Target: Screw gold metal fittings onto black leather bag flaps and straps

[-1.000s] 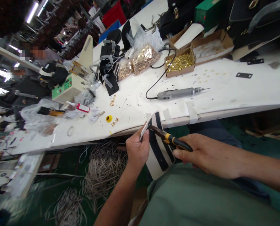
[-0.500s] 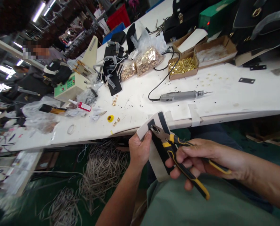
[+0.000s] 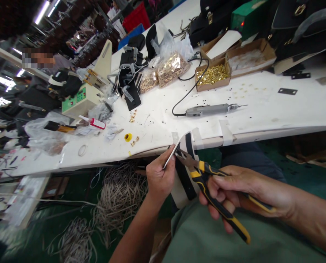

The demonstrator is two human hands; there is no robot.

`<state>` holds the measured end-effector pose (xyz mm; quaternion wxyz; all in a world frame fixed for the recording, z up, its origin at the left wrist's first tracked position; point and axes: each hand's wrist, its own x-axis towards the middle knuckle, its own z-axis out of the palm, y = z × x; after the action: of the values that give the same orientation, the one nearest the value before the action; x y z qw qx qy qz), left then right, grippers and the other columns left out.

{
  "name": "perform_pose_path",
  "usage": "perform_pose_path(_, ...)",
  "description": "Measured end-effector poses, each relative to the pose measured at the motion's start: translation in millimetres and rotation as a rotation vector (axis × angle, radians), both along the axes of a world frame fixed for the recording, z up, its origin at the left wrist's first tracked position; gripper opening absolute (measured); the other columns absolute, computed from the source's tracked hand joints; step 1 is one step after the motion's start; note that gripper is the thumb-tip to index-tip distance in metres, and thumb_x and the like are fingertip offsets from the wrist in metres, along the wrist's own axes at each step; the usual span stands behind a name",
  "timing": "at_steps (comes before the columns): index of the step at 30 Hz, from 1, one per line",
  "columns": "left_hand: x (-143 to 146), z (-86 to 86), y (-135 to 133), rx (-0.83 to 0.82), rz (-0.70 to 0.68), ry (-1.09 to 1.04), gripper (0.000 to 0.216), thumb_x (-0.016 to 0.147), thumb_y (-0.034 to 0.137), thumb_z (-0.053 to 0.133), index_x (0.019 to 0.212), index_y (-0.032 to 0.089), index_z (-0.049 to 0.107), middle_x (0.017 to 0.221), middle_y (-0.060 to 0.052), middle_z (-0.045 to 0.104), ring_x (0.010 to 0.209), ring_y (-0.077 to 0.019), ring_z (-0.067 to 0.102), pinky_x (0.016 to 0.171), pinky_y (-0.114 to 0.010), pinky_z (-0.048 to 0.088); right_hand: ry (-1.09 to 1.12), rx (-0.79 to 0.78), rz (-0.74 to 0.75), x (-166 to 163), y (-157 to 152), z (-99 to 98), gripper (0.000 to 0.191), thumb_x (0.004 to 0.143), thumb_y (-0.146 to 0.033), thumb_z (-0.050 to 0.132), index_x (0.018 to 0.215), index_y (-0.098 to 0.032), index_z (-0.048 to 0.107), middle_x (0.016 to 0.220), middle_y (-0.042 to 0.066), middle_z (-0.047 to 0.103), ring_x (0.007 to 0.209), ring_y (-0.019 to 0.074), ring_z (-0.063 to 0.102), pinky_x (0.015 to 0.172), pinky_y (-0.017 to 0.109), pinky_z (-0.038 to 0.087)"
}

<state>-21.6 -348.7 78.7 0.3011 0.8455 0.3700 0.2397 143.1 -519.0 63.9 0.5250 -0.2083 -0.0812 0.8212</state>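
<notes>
My left hand [image 3: 160,174] pinches the edge of a pale flat panel with black strips [image 3: 181,190], a bag part by its look. The panel is bent and tilted in front of the table edge. My right hand [image 3: 234,190] is wrapped around the black and yellow handles of a pair of pliers [image 3: 204,173]. The jaws of the pliers meet the panel at a black patch close to my left thumb. What lies between the jaws is too small to make out.
On the white table [image 3: 157,124] lie a grey electric screwdriver [image 3: 207,110], a carton of gold fittings [image 3: 212,77], bags of metal parts [image 3: 171,69], a red-labelled bottle [image 3: 97,123] and a yellow ring [image 3: 128,137]. Tangled strips [image 3: 121,201] cover the floor. A person [image 3: 61,62] is at far left.
The panel has turned and bent, its left edge now nearly edge-on. My left hand has shifted slightly left, while the plier handles have moved slightly right and down.
</notes>
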Motion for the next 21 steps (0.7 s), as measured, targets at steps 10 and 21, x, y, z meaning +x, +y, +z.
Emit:
perform_pose_path(10, 4.8, -0.6, 4.3, 0.008, -0.032, 0.014, 0.030, 0.095, 0.027, 0.061, 0.120, 0.021, 0.077, 0.116, -0.005, 0.079, 0.108, -0.0246, 0.074, 0.103, -0.034, 0.055, -0.690, 0.070, 0.205, 27.7, 13.9, 23.2, 0.048, 0.088, -0.060, 0.064, 0.093, -0.013, 0.067, 0.083, 0.007, 0.067, 0.074, 0.0181, 0.063, 0.067, 0.028, 0.052)
perform_pose_path(21, 5.4, -2.1, 7.4, 0.062, -0.022, 0.103, 0.030, 0.095, 0.028, 0.060, 0.116, 0.018, 0.079, 0.105, -0.007, 0.081, 0.096, -0.0246, 0.076, 0.095, -0.033, 0.058, -1.339, 0.164, 0.286, 27.1, 21.5, 41.8, 0.039, 0.098, -0.050, 0.048, 0.077, -0.019, 0.058, 0.074, 0.003, 0.062, 0.066, 0.0166, 0.054, 0.061, 0.029, 0.039)
